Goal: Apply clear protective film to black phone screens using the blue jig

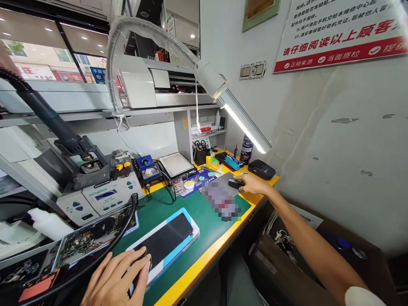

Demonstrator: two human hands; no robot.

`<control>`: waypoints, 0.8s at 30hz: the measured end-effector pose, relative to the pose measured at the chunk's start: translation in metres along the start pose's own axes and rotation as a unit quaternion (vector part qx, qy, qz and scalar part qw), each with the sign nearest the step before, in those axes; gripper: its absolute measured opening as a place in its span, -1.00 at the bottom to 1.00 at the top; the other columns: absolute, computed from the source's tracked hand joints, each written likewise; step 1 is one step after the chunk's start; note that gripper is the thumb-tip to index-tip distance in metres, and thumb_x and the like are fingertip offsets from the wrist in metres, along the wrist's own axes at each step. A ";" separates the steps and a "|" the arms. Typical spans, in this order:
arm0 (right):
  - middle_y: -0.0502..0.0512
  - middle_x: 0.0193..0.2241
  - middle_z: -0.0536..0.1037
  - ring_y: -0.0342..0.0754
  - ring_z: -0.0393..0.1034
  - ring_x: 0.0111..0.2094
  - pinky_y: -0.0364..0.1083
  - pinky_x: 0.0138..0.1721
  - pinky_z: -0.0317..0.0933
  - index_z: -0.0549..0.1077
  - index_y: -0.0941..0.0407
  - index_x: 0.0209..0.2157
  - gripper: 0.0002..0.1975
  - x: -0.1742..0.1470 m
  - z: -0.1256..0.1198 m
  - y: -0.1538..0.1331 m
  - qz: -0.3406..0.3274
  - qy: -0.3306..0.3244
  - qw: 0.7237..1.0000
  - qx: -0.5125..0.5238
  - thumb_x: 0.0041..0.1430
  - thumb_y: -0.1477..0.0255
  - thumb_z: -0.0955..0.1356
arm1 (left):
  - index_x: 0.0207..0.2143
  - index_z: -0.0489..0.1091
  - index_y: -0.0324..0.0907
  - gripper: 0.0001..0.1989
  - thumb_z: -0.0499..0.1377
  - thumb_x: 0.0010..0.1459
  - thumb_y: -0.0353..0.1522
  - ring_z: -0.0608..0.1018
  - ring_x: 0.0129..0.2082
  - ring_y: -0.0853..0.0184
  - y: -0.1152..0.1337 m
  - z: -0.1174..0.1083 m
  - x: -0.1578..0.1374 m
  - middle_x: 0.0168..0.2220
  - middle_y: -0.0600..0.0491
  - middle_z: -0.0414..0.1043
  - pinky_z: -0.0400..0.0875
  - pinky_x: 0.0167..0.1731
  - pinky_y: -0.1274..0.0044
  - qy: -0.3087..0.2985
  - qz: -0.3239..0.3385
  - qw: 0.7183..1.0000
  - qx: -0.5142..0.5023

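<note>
At the bottom, my left hand (119,278) lies with stretched fingers over the near end of a dark phone screen panel (174,233). The panel rests on a white and light-blue flat box (172,250) on the green mat. At the far right of the bench, my right hand (251,184) is closed around a small black object (235,183), whose kind I cannot make out. It sits over a grey patterned pad (228,177). Just left of that hand is a blurred-out item (219,199).
A soldering station (105,197) with a thick black hose (124,229) stands left, beside trays of circuit boards (92,236). A lit lamp (245,123) hangs over the bench. Behind are a white-topped plate (177,163), a yellow bottle (208,159), a spray can (246,149) and a black case (261,169).
</note>
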State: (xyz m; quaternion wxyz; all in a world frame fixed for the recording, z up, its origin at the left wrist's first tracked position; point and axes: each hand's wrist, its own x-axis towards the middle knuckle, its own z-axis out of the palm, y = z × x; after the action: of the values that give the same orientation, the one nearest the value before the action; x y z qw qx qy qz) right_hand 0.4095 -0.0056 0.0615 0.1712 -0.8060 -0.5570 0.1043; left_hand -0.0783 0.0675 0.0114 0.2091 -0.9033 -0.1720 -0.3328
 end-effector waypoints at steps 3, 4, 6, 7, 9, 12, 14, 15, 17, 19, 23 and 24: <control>0.21 0.02 0.59 0.19 0.49 0.01 -0.03 0.03 0.30 0.55 0.11 0.09 -0.42 -0.002 0.014 0.011 -0.016 -0.045 0.997 -0.058 -0.06 0.54 0.45 | -0.19 0.51 -0.02 -0.81 0.10 0.24 -0.32 0.59 -0.19 0.20 0.000 0.001 -0.005 -0.18 0.11 0.62 0.18 0.12 0.26 -0.007 -0.026 1.000 -0.010; 0.23 0.03 0.58 0.21 0.48 0.02 -0.01 0.04 0.29 0.53 0.12 0.12 -0.42 -0.004 0.018 0.011 -0.020 -0.046 0.996 -0.075 -0.02 0.51 0.43 | -0.16 0.51 -0.03 -0.82 0.13 0.23 -0.30 0.58 -0.17 0.19 0.001 0.002 -0.006 -0.16 0.09 0.62 0.18 0.14 0.24 -0.010 -0.040 0.999 -0.017; 0.27 0.07 0.55 0.24 0.45 0.06 0.02 0.07 0.27 0.51 0.14 0.15 -0.44 -0.008 0.024 0.008 -0.025 -0.037 0.994 -0.104 0.06 0.48 0.40 | -0.14 0.51 -0.04 -0.82 0.16 0.22 -0.29 0.57 -0.14 0.17 0.002 0.004 -0.009 -0.12 0.07 0.61 0.18 0.16 0.21 -0.016 -0.067 0.997 -0.030; 0.29 0.07 0.55 0.24 0.45 0.06 0.02 0.07 0.27 0.50 0.16 0.15 -0.46 -0.010 0.026 0.006 -0.025 -0.029 0.992 -0.116 0.09 0.48 0.37 | -0.15 0.52 -0.04 -0.82 0.17 0.23 -0.29 0.57 -0.13 0.17 0.003 0.004 -0.010 -0.12 0.07 0.60 0.18 0.16 0.21 -0.018 -0.079 0.996 -0.035; 0.34 0.00 0.58 0.25 0.48 0.01 0.03 0.03 0.29 0.51 0.20 0.13 -0.51 -0.014 0.027 0.003 -0.015 -0.004 0.990 -0.138 0.16 0.48 0.32 | -0.17 0.53 -0.04 -0.84 0.17 0.24 -0.30 0.56 -0.12 0.17 0.006 0.003 -0.011 -0.12 0.06 0.60 0.20 0.16 0.20 -0.024 -0.100 0.994 -0.044; 0.39 -0.19 0.63 0.23 0.55 -0.13 0.05 -0.07 0.32 0.54 0.25 0.05 -0.60 -0.019 0.025 -0.001 0.016 0.055 0.985 -0.160 0.25 0.49 0.25 | -0.19 0.54 -0.02 -0.84 0.17 0.25 -0.30 0.57 -0.12 0.18 0.009 0.001 -0.008 -0.14 0.07 0.60 0.22 0.16 0.21 -0.028 -0.117 0.991 -0.052; 0.40 -0.22 0.63 0.23 0.55 -0.15 0.06 -0.09 0.32 0.54 0.27 0.01 -0.62 -0.025 0.025 -0.009 0.033 0.104 0.981 -0.163 0.32 0.47 0.20 | -0.19 0.54 -0.02 -0.84 0.17 0.24 -0.31 0.57 -0.11 0.18 0.011 -0.001 -0.006 -0.14 0.08 0.60 0.22 0.16 0.20 -0.031 -0.127 0.990 -0.052; 0.39 -0.19 0.63 0.22 0.55 -0.14 0.07 -0.09 0.33 0.53 0.26 0.03 -0.61 -0.030 0.027 -0.017 0.039 0.125 0.978 -0.162 0.35 0.45 0.18 | -0.19 0.54 -0.02 -0.85 0.17 0.25 -0.32 0.57 -0.11 0.18 0.012 -0.002 -0.006 -0.13 0.08 0.60 0.22 0.16 0.19 -0.033 -0.133 0.989 -0.053; 0.33 -0.13 0.63 0.17 0.55 -0.12 0.06 -0.06 0.34 0.50 0.22 0.06 -0.61 -0.045 0.035 -0.039 0.018 0.166 0.976 -0.138 0.39 0.40 0.17 | -0.20 0.54 -0.02 -0.84 0.16 0.26 -0.34 0.57 -0.09 0.18 0.014 -0.003 -0.005 -0.13 0.07 0.60 0.22 0.16 0.18 -0.039 -0.146 0.987 -0.058; 0.22 -0.10 0.63 0.07 0.56 -0.12 -0.01 -0.05 0.38 0.50 0.14 0.04 -0.67 -0.066 0.049 -0.073 -0.083 0.202 0.974 -0.066 0.39 0.38 0.21 | -0.20 0.54 -0.03 -0.83 0.15 0.27 -0.37 0.56 -0.09 0.19 0.016 -0.004 -0.004 -0.13 0.07 0.60 0.22 0.17 0.17 -0.043 -0.156 0.985 -0.065; 0.14 -0.02 0.62 0.01 0.53 0.00 -0.02 0.03 0.39 0.48 0.13 0.04 -0.67 -0.109 0.086 -0.152 -0.396 0.175 0.901 0.015 0.36 0.57 0.21 | -0.19 0.53 -0.04 -0.83 0.14 0.28 -0.40 0.55 -0.08 0.19 0.019 -0.005 -0.003 -0.11 0.07 0.59 0.23 0.17 0.15 -0.049 -0.173 0.981 -0.071; 0.15 -0.01 0.62 0.02 0.52 0.01 -0.01 0.00 0.40 0.46 0.15 0.06 -0.66 -0.115 0.094 -0.168 -0.429 0.163 0.888 0.007 0.35 0.60 0.21 | -0.18 0.53 -0.04 -0.83 0.14 0.28 -0.40 0.55 -0.08 0.19 0.019 -0.006 -0.003 -0.11 0.07 0.59 0.23 0.17 0.14 -0.053 -0.176 0.980 -0.072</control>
State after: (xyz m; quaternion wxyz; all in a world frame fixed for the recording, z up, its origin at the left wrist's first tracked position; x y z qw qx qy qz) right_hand 0.1898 -0.0445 0.0382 0.2932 -0.4927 -0.8120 -0.1087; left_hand -0.0746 0.0479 0.0087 0.0720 -0.8878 -0.3148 -0.3279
